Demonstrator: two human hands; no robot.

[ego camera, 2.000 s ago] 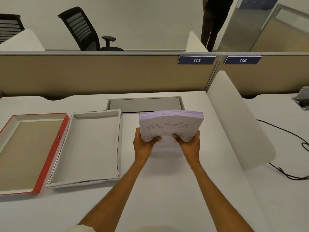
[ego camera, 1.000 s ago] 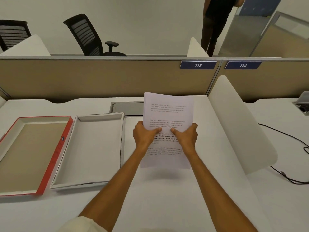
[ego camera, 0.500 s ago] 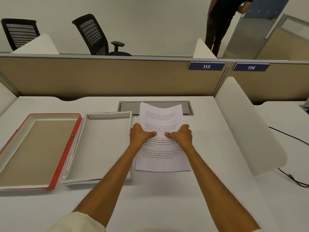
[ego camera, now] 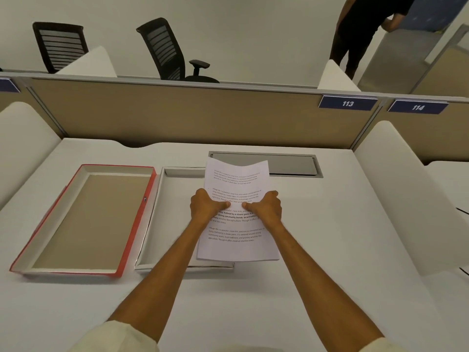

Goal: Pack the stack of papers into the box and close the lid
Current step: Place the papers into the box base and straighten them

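Observation:
I hold a stack of printed white papers (ego camera: 236,245) in the air with both hands. My left hand (ego camera: 206,206) grips its left edge and my right hand (ego camera: 266,208) grips its right edge, thumbs on top. The stack overlaps the right side of the open white box tray (ego camera: 162,217), which is partly hidden by the papers and my left arm. The red-rimmed lid (ego camera: 137,224) lies inside-up to the left of the tray, touching it.
A grey cable hatch (ego camera: 291,165) is set in the desk behind the papers. White curved dividers stand at the right (ego camera: 396,189) and the left (ego camera: 20,138). A beige partition (ego camera: 193,115) closes the back. A person (ego camera: 360,31) stands beyond it.
The stack went from a tilted hold above the desk's right-centre to flat and face-up, and my hands carried it left until it overlaps the white tray's right side.

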